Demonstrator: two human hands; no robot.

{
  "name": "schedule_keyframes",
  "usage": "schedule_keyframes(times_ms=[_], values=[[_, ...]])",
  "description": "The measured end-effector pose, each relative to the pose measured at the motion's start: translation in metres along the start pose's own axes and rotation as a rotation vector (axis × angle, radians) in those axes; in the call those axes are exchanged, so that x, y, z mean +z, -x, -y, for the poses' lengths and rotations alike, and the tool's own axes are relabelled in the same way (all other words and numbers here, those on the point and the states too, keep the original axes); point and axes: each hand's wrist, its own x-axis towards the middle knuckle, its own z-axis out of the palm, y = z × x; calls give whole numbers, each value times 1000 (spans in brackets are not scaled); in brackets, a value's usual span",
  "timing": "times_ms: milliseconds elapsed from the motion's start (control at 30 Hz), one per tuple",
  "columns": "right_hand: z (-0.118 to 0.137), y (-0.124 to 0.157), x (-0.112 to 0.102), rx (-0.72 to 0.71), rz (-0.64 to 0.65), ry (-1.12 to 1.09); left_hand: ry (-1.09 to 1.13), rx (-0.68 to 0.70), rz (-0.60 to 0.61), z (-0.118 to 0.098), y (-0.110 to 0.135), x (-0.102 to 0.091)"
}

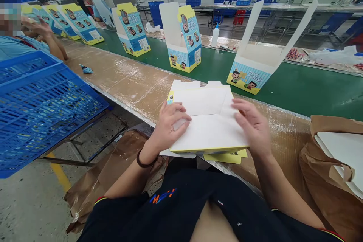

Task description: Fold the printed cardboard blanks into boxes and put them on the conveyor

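A folded carton blank point(210, 130), white inside face up with a yellow lower edge, lies at the table's edge in front of me. My left hand point(172, 123) rests on its left side, fingers apart and loosely bent over the white board. At the carton's right edge is my right hand point(252, 124), slightly blurred, with fingers apart and bent toward the board. Whether its fingertips press on the edge I cannot tell. Part of another yellow printed blank point(227, 157) shows beneath the carton.
On the green conveyor belt point(214, 64) stand an open-flapped box point(249, 77), a box with a raised white flap point(185, 53) and several more. A white bottle point(215, 36) stands beyond. Brown paper with white boards point(343, 155) lies right; a blue crate point(42, 102) and a co-worker are left.
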Motion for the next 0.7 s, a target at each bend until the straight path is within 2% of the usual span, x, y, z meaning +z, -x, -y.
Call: schedule_keyframes(times_ms=[67,133,200,300,367,467,567,700], values=[[-7,1,4,82,-33,-65,42,-4,9,3,2,2],[-14,-1,7,107,66,-45,109,-1,22,7,3,4],[-22,-6,9,92,137,-11,186,-37,-36,11,6,8],[-40,-12,14,151,110,-101,341,-147,-152,19,19,11],[-53,-11,19,283,125,-193,457,-234,-183,25,31,9],[-65,0,30,554,228,-313,580,-408,-239,35,52,1],[-62,7,42,721,340,-405,650,-556,-308,45,71,-9],[-32,-9,53,708,406,-545,629,-632,-344,64,97,-30]])
